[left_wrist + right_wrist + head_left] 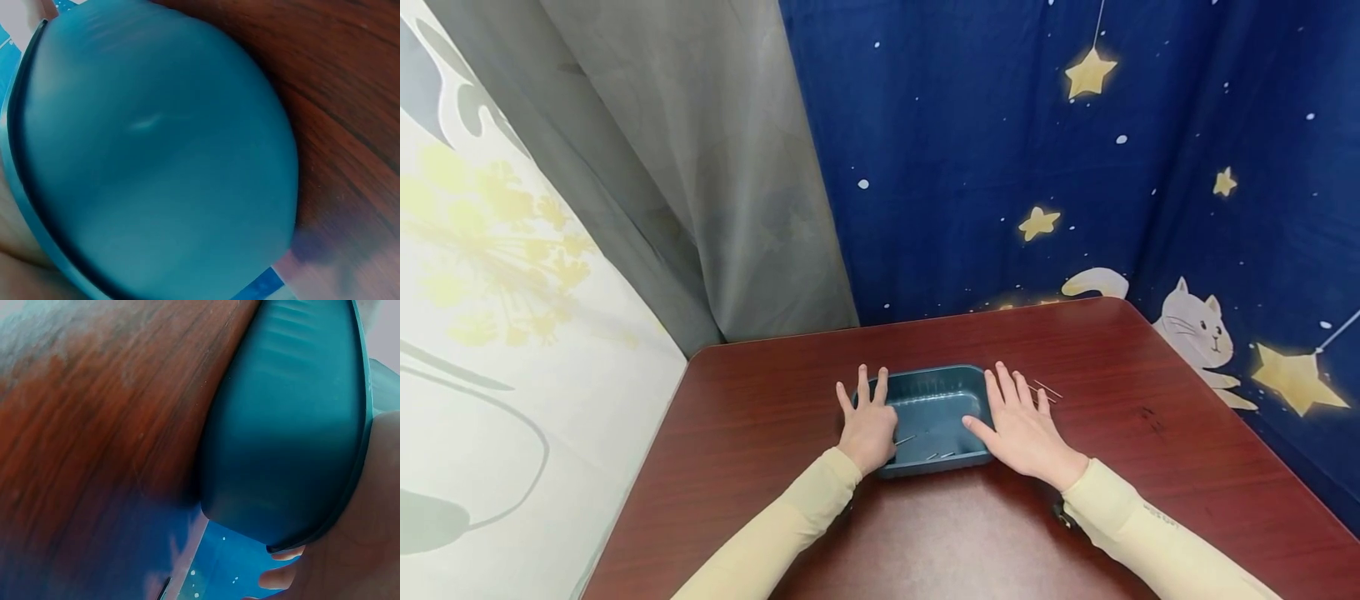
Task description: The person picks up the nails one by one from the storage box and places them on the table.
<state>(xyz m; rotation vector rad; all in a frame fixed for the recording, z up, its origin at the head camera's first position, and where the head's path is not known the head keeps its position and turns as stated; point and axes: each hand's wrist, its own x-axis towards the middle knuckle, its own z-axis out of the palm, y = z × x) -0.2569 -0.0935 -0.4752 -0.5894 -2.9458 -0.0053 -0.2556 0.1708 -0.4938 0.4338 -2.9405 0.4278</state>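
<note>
A dark teal plastic tray [936, 400] sits on the table, a few thin metal rods [942, 456] lying on its floor near the front wall. Over the tray's left end is my left hand [868, 429], three fingers spread straight while the forefinger and thumb bend inward. A thin metal rod [906, 440] sticks out from between that forefinger and thumb, its other end hidden. My right hand [1026, 427] rests flat across the right rim, fingers straight and thumb over the inside. Both wrist views show mainly the tray's outer wall [162, 162].
More thin rods [1048, 390] lie on the reddish-brown wooden table [760, 417], just beyond the right fingers. Behind the table hang a grey curtain [745, 192] and a blue star-patterned curtain [955, 167]. The table's far edge runs close behind the tray.
</note>
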